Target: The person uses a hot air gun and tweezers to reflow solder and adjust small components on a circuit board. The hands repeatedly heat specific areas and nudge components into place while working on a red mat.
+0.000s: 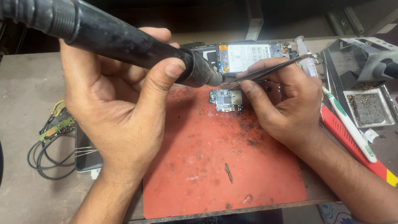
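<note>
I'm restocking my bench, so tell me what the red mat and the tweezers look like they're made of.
Red mat: probably silicone or rubber, matte, scorched with dark burn marks. Tweezers in the right hand: metal, going by the thin, shiny grey arms.

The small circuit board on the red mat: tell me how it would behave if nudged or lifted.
The circuit board looks thin, flat and probably light, so it may slide on the red mat. It lies flat, so rolling is unlikely. Its exposed parts look fragile; the tweezers suit it.
</note>
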